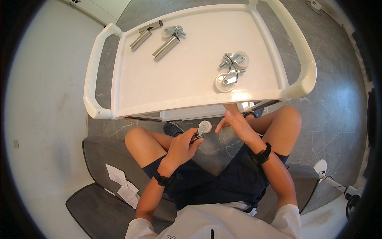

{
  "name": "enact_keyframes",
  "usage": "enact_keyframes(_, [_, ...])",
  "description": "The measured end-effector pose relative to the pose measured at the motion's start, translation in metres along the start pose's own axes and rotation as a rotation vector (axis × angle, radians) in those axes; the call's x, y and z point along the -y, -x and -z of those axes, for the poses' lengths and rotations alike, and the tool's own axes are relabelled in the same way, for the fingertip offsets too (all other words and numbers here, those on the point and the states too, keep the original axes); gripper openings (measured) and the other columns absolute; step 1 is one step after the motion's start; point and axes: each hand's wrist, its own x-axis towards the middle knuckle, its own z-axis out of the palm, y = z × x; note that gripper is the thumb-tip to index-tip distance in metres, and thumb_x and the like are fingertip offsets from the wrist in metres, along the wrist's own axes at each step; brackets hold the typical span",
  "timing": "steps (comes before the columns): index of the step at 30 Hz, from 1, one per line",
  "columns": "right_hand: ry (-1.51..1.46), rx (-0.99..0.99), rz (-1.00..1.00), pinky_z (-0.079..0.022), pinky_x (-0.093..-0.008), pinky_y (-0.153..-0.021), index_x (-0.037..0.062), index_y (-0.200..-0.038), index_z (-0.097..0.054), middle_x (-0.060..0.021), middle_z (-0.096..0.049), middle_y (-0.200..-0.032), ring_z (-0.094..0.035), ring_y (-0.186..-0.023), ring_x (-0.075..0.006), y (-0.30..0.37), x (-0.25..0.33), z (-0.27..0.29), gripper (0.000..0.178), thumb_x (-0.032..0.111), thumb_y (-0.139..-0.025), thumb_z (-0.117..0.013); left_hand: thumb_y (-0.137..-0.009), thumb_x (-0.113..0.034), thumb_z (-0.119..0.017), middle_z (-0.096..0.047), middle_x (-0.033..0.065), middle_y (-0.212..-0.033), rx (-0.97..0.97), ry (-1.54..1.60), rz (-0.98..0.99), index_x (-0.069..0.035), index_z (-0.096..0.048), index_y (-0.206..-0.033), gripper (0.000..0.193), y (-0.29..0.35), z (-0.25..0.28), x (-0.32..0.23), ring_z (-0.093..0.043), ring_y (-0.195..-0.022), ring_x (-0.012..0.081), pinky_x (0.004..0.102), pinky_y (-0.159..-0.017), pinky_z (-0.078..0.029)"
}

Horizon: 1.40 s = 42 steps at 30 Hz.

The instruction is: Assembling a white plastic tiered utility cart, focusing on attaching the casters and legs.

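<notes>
My left hand [183, 146] is closed round a caster wheel [205, 127] held above my lap, its white wheel pointing away from me. Part of the caster's metal fitting is hidden by my fingers. To the right of it, my right hand [236, 122] is raised near the cart's front edge with fingers apart and nothing in them. On the white cart's top tray [179, 85] lie two more casters at the right, an upper one [234, 59] and a lower one [227, 81]. At the far left of the tray are several short metal tubes [165, 47] and another caster [173, 31].
White handles rise at the cart's left [92, 73] and right [304, 51] sides. I sit on a dark grey sofa [107, 153] with some papers [121, 185] on it at the left. A small black fan [352, 205] stands at the lower right. Grey tiles cover the floor [322, 135].
</notes>
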Motion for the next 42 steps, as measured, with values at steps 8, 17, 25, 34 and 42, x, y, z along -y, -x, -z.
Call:
enact_keyframes(8, [0.031,-0.053,-0.079,-0.053,-0.0311,-0.066,-0.0042,-0.142,-0.042,-0.0059,-0.063,-0.074,-0.059,-0.057,-0.0147,0.000,-0.005,0.005,0.056,0.038,-0.105,-0.047,-0.094,-0.015,-0.069,-0.064,0.0125,-0.077,0.020,-0.025,-0.026,-0.002,-0.059,-0.115,0.027,0.002,-0.002,0.002,-0.064,-0.065,0.0216,0.0323,-0.060,-0.049])
enact_keyframes(17, [0.027,-0.109,-0.079,-0.051,-0.0298,-0.061,-0.0061,-0.114,-0.061,-0.0035,-0.056,-0.069,-0.054,-0.055,-0.0119,-0.003,-0.001,0.007,0.048,0.039,-0.104,-0.048,-0.092,-0.018,-0.070,-0.066,0.0154,-0.075,0.009,0.011,0.026,-0.004,-0.060,-0.110,0.025,-0.002,-0.002,0.005,-0.067,-0.068,0.0335,0.0387,-0.059,-0.050])
enact_keyframes(25, [0.183,-0.052,-0.084,-0.055,-0.0323,-0.064,0.0014,-0.155,-0.020,-0.0214,-0.061,-0.114,-0.068,-0.069,-0.0199,0.002,-0.008,-0.002,0.070,0.032,-0.103,-0.055,-0.092,-0.018,-0.070,-0.069,0.0158,-0.081,0.064,-0.028,-0.011,-0.004,-0.060,-0.113,0.028,0.005,-0.005,-0.001,-0.069,-0.073,0.0319,0.0370,-0.064,-0.052])
enact_keyframes(34, [0.090,-0.241,-0.074,-0.039,-0.0262,-0.050,0.0018,-0.113,-0.067,0.0036,-0.047,-0.059,-0.046,-0.054,-0.0067,-0.001,-0.022,0.019,0.036,0.033,-0.104,-0.053,-0.094,-0.019,-0.069,-0.069,0.0157,-0.081,0.033,-0.028,0.058,-0.004,-0.058,-0.112,0.026,0.007,-0.001,0.011,-0.068,-0.072,0.0346,0.0388,-0.061,-0.051])
enact_keyframes(42, [0.157,-0.073,-0.171,-0.041,-0.0239,-0.049,0.0074,-0.142,-0.056,0.0060,-0.039,-0.060,-0.047,-0.050,-0.0062,0.001,0.002,-0.001,0.049,0.039,-0.106,-0.045,-0.094,-0.016,-0.069,-0.065,0.0150,-0.080,0.044,0.000,-0.061,-0.001,-0.057,-0.115,0.029,0.001,-0.005,0.002,-0.065,-0.068,0.0281,0.0345,-0.062,-0.049])
